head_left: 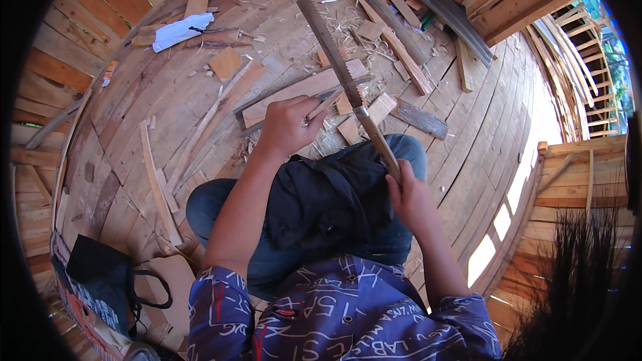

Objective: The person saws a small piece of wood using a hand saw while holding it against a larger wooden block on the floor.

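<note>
My right hand point(410, 195) is closed round the light wooden handle of a saw point(332, 52). The saw's long toothed blade slants up and away to the left, over the floor. My left hand point(289, 126) is closed on a thin wooden strip point(326, 103), whose end points toward the saw blade. Whether strip and blade touch, I cannot tell. Just beyond my left hand, a short wooden board point(257, 115) lies on the floor. Small wood blocks point(348, 130) lie between my knees and the board. A dark cloth point(328, 200) covers my lap.
Wood offcuts and curly shavings are scattered over the plank floor point(468, 134). Long strips point(159, 184) lie to the left. A white bag point(182, 32) rests at the far left, a black bag point(100, 277) at the near left. A long dark beam point(438, 10) lies far right.
</note>
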Action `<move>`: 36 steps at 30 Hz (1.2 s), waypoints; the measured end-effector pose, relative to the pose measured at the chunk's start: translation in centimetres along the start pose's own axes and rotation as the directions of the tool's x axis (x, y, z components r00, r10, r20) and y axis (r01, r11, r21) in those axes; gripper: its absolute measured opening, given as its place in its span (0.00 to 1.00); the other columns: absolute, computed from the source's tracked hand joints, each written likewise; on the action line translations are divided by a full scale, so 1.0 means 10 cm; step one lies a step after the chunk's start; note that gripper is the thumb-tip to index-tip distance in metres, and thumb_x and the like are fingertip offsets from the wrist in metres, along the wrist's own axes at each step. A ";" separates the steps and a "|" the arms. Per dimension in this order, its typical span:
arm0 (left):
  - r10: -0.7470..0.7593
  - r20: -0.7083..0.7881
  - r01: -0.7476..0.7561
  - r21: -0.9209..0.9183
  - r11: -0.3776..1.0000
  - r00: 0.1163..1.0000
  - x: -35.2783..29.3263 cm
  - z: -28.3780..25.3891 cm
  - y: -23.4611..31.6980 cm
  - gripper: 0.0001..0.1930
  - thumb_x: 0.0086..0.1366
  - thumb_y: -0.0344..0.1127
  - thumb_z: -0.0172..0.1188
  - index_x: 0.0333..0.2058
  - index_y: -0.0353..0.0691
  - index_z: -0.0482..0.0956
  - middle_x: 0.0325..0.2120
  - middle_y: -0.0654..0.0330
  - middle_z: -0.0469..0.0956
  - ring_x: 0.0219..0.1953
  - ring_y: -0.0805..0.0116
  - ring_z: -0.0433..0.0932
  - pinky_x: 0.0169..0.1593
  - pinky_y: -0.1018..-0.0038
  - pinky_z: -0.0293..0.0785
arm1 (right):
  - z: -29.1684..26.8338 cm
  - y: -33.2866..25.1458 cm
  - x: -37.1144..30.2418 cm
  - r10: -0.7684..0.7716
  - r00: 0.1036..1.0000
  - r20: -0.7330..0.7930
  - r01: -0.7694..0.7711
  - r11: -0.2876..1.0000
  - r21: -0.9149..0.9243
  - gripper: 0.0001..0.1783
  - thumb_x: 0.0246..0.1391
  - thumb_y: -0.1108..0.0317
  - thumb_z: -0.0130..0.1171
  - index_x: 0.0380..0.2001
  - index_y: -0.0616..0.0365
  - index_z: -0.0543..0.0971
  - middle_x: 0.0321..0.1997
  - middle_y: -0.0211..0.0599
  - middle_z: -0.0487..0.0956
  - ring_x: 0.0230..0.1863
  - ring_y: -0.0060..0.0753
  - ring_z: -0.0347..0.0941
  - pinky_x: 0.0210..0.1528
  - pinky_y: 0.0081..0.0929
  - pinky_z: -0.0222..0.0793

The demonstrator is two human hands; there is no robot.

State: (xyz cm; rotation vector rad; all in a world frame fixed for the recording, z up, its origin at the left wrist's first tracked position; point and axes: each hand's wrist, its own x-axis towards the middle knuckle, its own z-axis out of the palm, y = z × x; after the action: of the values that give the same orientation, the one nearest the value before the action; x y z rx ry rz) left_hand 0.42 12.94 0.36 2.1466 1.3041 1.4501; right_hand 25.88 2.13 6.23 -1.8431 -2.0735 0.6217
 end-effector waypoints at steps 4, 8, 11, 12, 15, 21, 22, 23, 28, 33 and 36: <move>0.051 0.078 -0.059 0.103 0.993 0.996 -0.01 -0.01 0.02 0.06 0.52 0.32 0.67 0.27 0.39 0.80 0.22 0.58 0.76 0.24 0.55 0.77 0.28 0.65 0.73 | -0.17 -0.05 -0.02 0.048 0.995 0.090 -0.038 0.993 -0.115 0.14 0.61 0.65 0.53 0.47 0.58 0.66 0.23 0.58 0.77 0.27 0.64 0.75 0.29 0.54 0.69; 0.095 0.148 -0.117 0.149 0.982 0.984 -0.04 0.01 0.05 0.07 0.49 0.30 0.67 0.28 0.39 0.79 0.22 0.58 0.75 0.25 0.57 0.77 0.28 0.65 0.72 | -0.24 -0.01 -0.03 0.074 0.986 0.152 -0.049 0.986 -0.158 0.13 0.62 0.64 0.53 0.44 0.59 0.65 0.21 0.59 0.76 0.27 0.64 0.74 0.29 0.55 0.69; 0.139 0.185 -0.171 0.172 0.970 0.973 -0.08 0.03 0.04 0.09 0.46 0.30 0.66 0.28 0.40 0.78 0.21 0.59 0.73 0.26 0.58 0.76 0.30 0.65 0.71 | -0.30 0.05 -0.04 0.061 0.978 0.201 -0.033 0.990 -0.139 0.14 0.61 0.64 0.53 0.44 0.59 0.65 0.22 0.59 0.76 0.27 0.65 0.75 0.30 0.56 0.69; 0.153 0.193 -0.187 0.177 0.966 0.969 -0.09 0.04 0.04 0.10 0.45 0.30 0.66 0.29 0.40 0.78 0.21 0.59 0.73 0.26 0.59 0.76 0.30 0.65 0.71 | -0.35 0.06 -0.04 0.065 0.973 0.220 -0.033 0.989 -0.146 0.14 0.61 0.64 0.53 0.44 0.60 0.65 0.22 0.60 0.76 0.28 0.65 0.75 0.30 0.56 0.69; 0.184 0.212 -0.226 0.197 0.954 0.960 -0.09 0.05 0.08 0.11 0.44 0.30 0.65 0.29 0.41 0.78 0.21 0.60 0.72 0.27 0.60 0.76 0.32 0.65 0.72 | -0.44 0.10 -0.03 0.074 0.961 0.266 -0.034 0.988 -0.151 0.14 0.61 0.64 0.53 0.44 0.60 0.65 0.23 0.60 0.76 0.29 0.66 0.75 0.31 0.56 0.69; 0.185 0.197 -0.221 0.180 0.959 0.963 -0.07 0.04 0.12 0.11 0.43 0.29 0.66 0.29 0.40 0.78 0.22 0.60 0.73 0.27 0.60 0.76 0.31 0.66 0.72 | -0.32 0.17 -0.07 0.065 0.960 0.271 -0.052 0.997 -0.055 0.15 0.61 0.65 0.54 0.44 0.61 0.64 0.23 0.61 0.76 0.29 0.67 0.74 0.32 0.56 0.69; 0.180 0.184 -0.213 0.176 0.961 0.966 -0.08 0.04 0.12 0.11 0.43 0.29 0.66 0.29 0.39 0.78 0.22 0.60 0.73 0.27 0.59 0.76 0.31 0.66 0.72 | -0.31 0.16 -0.07 0.062 0.963 0.263 -0.054 0.998 -0.036 0.15 0.61 0.65 0.54 0.44 0.61 0.64 0.23 0.61 0.76 0.29 0.67 0.74 0.32 0.56 0.69; 0.176 0.170 -0.205 0.169 0.964 0.969 -0.08 0.05 0.12 0.11 0.43 0.28 0.67 0.29 0.39 0.78 0.22 0.59 0.74 0.26 0.59 0.76 0.31 0.66 0.72 | -0.31 0.15 -0.08 0.062 0.965 0.254 -0.058 0.998 -0.020 0.15 0.61 0.65 0.54 0.44 0.61 0.64 0.23 0.61 0.76 0.29 0.67 0.74 0.32 0.56 0.69; 0.144 0.155 -0.165 0.129 0.978 0.977 -0.05 0.01 0.20 0.11 0.43 0.27 0.68 0.28 0.38 0.78 0.21 0.58 0.74 0.25 0.57 0.76 0.30 0.66 0.72 | -0.34 0.17 -0.02 0.049 0.964 0.263 -0.034 0.997 -0.064 0.15 0.61 0.65 0.54 0.44 0.61 0.64 0.23 0.61 0.76 0.29 0.67 0.74 0.31 0.56 0.68; 0.159 0.133 -0.175 0.120 0.977 0.978 -0.06 0.02 0.13 0.12 0.42 0.27 0.67 0.29 0.38 0.78 0.22 0.58 0.74 0.26 0.58 0.76 0.30 0.66 0.71 | -0.30 0.17 0.03 0.036 0.959 0.280 -0.027 0.999 -0.035 0.15 0.60 0.65 0.55 0.44 0.61 0.64 0.23 0.61 0.76 0.28 0.67 0.73 0.30 0.56 0.68; 0.162 0.174 -0.188 0.146 0.971 0.971 -0.04 -0.03 0.11 0.13 0.42 0.27 0.67 0.30 0.38 0.78 0.22 0.58 0.73 0.27 0.58 0.76 0.31 0.66 0.71 | -0.28 0.18 0.06 0.035 0.956 0.292 -0.031 0.999 -0.019 0.15 0.60 0.65 0.56 0.44 0.61 0.64 0.23 0.60 0.76 0.29 0.67 0.73 0.30 0.56 0.68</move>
State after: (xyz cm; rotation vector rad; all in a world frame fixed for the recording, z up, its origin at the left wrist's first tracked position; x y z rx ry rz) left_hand 0.72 11.92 0.98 2.4831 1.2393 1.2365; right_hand 28.71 3.22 7.69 -1.8934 -2.2354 0.9415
